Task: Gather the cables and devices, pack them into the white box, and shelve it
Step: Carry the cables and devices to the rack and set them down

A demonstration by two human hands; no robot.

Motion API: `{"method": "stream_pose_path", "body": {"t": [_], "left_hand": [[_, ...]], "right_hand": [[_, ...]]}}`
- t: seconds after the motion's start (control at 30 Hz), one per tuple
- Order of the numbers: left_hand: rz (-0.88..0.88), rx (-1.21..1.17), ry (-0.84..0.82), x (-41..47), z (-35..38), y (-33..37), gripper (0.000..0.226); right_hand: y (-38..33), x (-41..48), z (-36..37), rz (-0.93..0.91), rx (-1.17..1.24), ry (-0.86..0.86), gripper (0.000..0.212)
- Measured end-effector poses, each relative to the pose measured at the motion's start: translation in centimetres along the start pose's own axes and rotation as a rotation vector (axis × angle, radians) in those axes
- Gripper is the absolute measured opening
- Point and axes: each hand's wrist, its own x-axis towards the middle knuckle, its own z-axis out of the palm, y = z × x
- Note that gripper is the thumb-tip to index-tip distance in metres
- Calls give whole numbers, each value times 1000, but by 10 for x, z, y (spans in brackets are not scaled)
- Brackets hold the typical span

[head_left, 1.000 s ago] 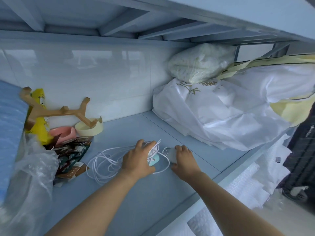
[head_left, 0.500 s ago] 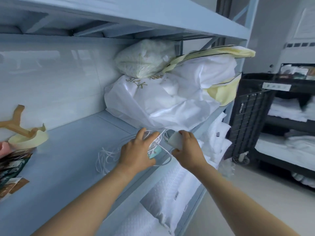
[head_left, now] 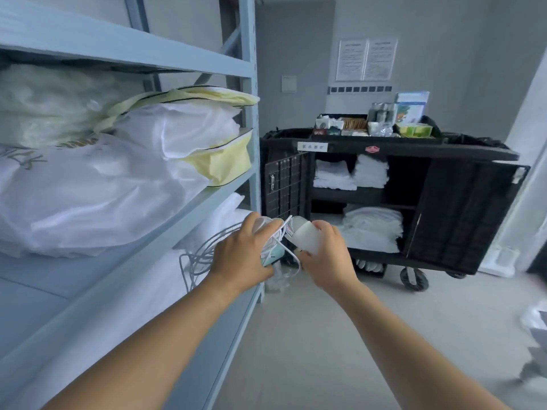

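Step in hand: gathering. The load hangs in the air at centre frame, just in front of the shelf rack (head_left: 250, 39).

Left hand (head_left: 239, 257): fingers curled round a bunch of white cables (head_left: 196, 260), with a small teal device (head_left: 270, 257) held under the fingers. Loose loops hang out to the left of the wrist, close against the rack.

Right hand (head_left: 327, 258): wrapped round a white rounded device (head_left: 306, 236), just beside the left hand. A strand of cable seems to run between the 2. Both hands are near each other and both are clamped, so neither is free.

White box: not in view, so I cannot say where it sits. A black cart (head_left: 461, 208) right of centre carries folded towels, with small supplies on top. Bagged bedding (head_left: 103, 187) fills the rack at left.

My read: early in the task, nothing packed. The next move calls for finding the box, then lowering both loads in. The trailing loops could snag on the rack's edge, so I'd draw them in first.
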Motion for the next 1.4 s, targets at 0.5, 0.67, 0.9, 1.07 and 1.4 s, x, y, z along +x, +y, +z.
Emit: {"method": "stream_pose_path", "body": {"t": [0.5, 0.67, 0.9, 1.07, 1.4], "left_hand": [[475, -281, -19, 130, 77, 282, 83], [608, -378, -27, 164, 102, 361, 79], [764, -546, -66, 219, 123, 473, 80], [939, -623, -34, 245, 126, 556, 80], [1223, -769, 6, 232, 111, 734, 81]], "right_hand": [[186, -8, -232, 311, -152, 409, 53], [233, -14, -288, 410, -202, 554, 58], [286, -21, -375, 574, -310, 745, 57], [310, -31, -434, 626, -380, 896, 56], [349, -92, -554, 738, -495, 1121, 57]]}}
